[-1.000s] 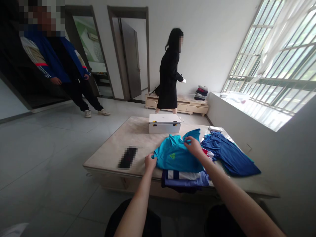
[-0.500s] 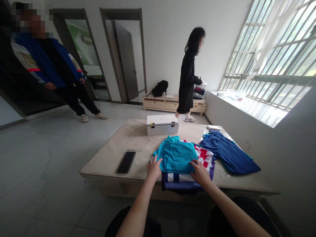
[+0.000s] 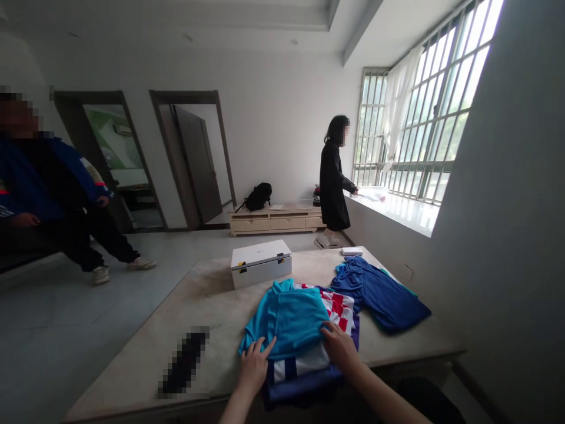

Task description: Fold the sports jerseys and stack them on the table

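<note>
Both hands, left hand [image 3: 253, 366] and right hand [image 3: 339, 347], press flat-spread fingers on the turquoise shirt [image 3: 289, 318].

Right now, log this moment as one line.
left hand: flat on teal shirt | right hand: on its edge | pile on table

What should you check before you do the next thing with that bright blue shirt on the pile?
1. Left hand flat on the folded turquoise shirt, near its left edge: ok.
2. Right hand on the shirt's right edge: ok.
3. Shirt sits on the clothes stack, above the red-and-white checked garment: ok.
4. Shirt lying smooth, no big wrinkles: cannot tell.
5. White rectangular box apart from the stack: ok.
6. Dark blue shirt spread out beside the stack, not under the hands: ok.
</note>
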The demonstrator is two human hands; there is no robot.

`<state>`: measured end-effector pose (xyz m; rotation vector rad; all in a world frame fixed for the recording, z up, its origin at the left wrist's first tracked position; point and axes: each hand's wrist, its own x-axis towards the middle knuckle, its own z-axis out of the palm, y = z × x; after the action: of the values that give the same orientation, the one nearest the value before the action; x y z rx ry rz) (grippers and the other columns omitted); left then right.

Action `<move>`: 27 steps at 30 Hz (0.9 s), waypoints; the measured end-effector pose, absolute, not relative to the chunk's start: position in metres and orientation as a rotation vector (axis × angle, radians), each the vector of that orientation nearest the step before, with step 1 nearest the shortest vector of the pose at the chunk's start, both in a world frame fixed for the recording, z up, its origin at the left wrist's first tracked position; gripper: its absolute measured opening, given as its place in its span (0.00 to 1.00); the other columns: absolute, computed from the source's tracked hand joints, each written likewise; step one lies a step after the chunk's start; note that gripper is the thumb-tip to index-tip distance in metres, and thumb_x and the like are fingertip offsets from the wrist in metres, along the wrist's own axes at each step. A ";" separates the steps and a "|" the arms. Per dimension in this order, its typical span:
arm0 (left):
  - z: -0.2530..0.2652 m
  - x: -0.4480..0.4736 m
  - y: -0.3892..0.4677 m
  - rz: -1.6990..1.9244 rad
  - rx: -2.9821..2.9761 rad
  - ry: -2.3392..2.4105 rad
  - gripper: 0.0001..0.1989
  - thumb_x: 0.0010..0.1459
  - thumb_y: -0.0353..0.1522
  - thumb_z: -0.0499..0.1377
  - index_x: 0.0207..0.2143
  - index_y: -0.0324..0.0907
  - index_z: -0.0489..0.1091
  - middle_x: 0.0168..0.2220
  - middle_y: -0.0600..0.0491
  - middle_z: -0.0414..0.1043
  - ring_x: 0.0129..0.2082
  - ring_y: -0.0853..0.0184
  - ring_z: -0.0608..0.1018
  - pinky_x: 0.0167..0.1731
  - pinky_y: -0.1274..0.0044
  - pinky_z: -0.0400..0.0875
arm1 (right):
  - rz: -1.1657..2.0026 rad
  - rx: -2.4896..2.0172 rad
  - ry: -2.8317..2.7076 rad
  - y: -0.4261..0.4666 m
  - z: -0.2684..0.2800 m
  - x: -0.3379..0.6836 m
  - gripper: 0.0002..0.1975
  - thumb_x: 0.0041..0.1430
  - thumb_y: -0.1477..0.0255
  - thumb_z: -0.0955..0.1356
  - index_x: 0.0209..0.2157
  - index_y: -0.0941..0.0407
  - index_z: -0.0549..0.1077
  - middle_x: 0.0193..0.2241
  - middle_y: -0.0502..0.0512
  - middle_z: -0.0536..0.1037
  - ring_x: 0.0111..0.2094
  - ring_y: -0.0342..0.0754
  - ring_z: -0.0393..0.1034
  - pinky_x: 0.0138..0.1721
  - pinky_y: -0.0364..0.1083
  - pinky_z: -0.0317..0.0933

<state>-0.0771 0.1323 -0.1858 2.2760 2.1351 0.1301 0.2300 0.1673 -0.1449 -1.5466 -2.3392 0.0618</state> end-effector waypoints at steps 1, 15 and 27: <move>-0.185 -0.081 0.133 0.161 2.276 2.119 0.41 0.57 0.19 0.47 0.68 0.62 0.58 0.66 0.49 0.65 0.64 0.54 0.69 0.57 0.62 0.65 | 0.051 -1.543 -2.331 0.167 -0.139 0.229 0.18 0.61 0.80 0.62 0.47 0.53 0.77 0.53 0.58 0.78 0.51 0.52 0.75 0.44 0.44 0.67; -0.036 -0.135 0.046 1.148 2.021 1.750 0.17 0.62 0.36 0.49 0.29 0.47 0.77 0.44 0.48 0.76 0.46 0.59 0.78 0.50 0.70 0.74 | 0.155 -1.011 -2.418 0.059 -0.008 0.195 0.13 0.67 0.72 0.63 0.49 0.53 0.75 0.37 0.57 0.80 0.39 0.49 0.74 0.39 0.43 0.59; 0.066 -0.164 0.019 1.014 2.011 1.992 0.15 0.52 0.38 0.52 0.29 0.43 0.78 0.33 0.51 0.82 0.37 0.56 0.81 0.40 0.73 0.76 | 0.947 -0.858 -2.128 0.009 -0.007 0.182 0.15 0.66 0.69 0.66 0.50 0.54 0.78 0.35 0.54 0.83 0.31 0.46 0.76 0.34 0.42 0.64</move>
<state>-0.1637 0.0187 0.0655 2.0115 1.9921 1.0136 0.1822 0.0094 -0.0074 -0.8584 -2.1280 0.9471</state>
